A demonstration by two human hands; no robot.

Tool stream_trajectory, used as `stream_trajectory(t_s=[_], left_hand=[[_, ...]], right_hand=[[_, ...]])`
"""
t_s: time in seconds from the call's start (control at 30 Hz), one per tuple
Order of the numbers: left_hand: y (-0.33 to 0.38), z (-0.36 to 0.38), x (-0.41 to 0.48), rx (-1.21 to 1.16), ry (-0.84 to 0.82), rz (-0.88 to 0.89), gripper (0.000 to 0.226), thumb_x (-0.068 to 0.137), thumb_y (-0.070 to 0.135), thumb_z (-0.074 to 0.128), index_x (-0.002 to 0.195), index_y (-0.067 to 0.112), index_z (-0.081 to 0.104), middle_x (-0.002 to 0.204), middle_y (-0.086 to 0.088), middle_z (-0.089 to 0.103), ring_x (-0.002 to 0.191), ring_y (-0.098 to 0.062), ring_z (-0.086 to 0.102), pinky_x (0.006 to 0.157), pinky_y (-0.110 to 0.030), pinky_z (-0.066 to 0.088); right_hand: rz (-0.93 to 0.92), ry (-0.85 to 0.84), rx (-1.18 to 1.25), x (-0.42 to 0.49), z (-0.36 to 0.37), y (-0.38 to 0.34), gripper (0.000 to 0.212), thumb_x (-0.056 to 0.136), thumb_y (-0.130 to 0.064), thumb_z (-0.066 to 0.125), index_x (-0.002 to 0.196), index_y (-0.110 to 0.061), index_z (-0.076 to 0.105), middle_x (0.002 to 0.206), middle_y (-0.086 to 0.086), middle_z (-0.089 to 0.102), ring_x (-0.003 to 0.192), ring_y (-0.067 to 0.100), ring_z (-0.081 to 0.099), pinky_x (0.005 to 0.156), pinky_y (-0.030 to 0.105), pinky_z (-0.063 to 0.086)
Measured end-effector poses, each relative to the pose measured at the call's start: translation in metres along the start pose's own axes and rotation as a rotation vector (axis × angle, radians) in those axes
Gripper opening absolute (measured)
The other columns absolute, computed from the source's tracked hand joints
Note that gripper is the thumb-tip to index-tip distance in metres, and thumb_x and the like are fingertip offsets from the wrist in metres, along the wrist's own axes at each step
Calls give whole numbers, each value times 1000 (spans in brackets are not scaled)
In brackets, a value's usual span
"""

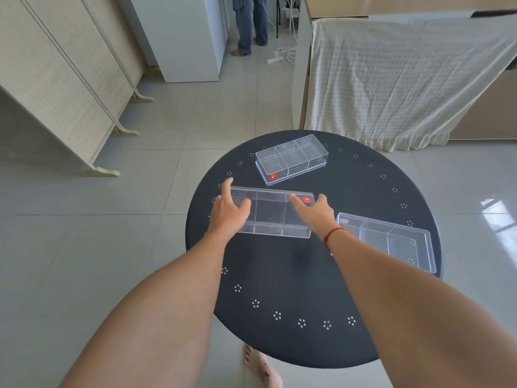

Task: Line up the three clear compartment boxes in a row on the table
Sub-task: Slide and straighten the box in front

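Observation:
Three clear compartment boxes lie on a round black table (pixel 279 275). The middle box (pixel 270 214) sits at the table's left, lying crosswise, with a red sticker at its right end. My left hand (pixel 229 208) grips its left end, fingers over the far edge. My right hand (pixel 313 211) holds its right end, a red string on the wrist. A second box (pixel 291 158) with a red sticker lies angled at the far side. The third box (pixel 389 239) rests angled near the right edge, partly behind my right forearm.
A folding screen (pixel 64 88) stands on the tiled floor to the left. A bed draped in a white cloth (pixel 405 79) is at the far right. A person's legs (pixel 249 23) stand far behind, near a power strip (pixel 275 58). My bare foot (pixel 260 368) is under the table.

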State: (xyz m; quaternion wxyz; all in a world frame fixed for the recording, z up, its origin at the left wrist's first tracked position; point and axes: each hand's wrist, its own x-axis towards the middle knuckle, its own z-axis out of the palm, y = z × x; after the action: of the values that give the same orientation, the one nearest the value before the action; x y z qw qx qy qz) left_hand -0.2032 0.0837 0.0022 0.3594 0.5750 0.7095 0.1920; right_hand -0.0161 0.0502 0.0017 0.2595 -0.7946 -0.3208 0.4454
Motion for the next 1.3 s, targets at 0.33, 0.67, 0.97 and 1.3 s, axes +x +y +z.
stream_trajectory(t_s=[0.33,0.67,0.97,1.3], left_hand=[[-15,17,-10,46,-135,67,78,80,48,69,146,36,29,134,-3,29,116,-18,48,104,-33,40],[-11,28,-18,100,-14,63,48,79,50,72,113,21,56,118,-2,38,94,-18,53,78,-26,43],[-15,44,-32,204,-6,-85,63,89,57,51,143,25,44,131,-8,37,116,-30,53,90,-40,49],[-27,52,-56,263,-35,-194,52,89,37,57,134,20,37,129,-12,39,112,-35,53,76,-37,42]], right_hand=[[-134,-22,-63,-5,2,11,55,89,-28,58,140,-21,39,135,12,45,73,11,50,78,28,39],[-135,-23,-188,-6,-5,18,50,86,-28,65,128,-9,46,133,12,46,92,23,51,80,29,42],[-137,-27,-348,-12,3,35,45,91,-31,49,131,-11,51,136,14,39,96,34,63,84,34,50],[-155,-75,-497,-27,11,57,50,84,-27,61,129,-13,45,128,14,36,95,37,65,81,37,54]])
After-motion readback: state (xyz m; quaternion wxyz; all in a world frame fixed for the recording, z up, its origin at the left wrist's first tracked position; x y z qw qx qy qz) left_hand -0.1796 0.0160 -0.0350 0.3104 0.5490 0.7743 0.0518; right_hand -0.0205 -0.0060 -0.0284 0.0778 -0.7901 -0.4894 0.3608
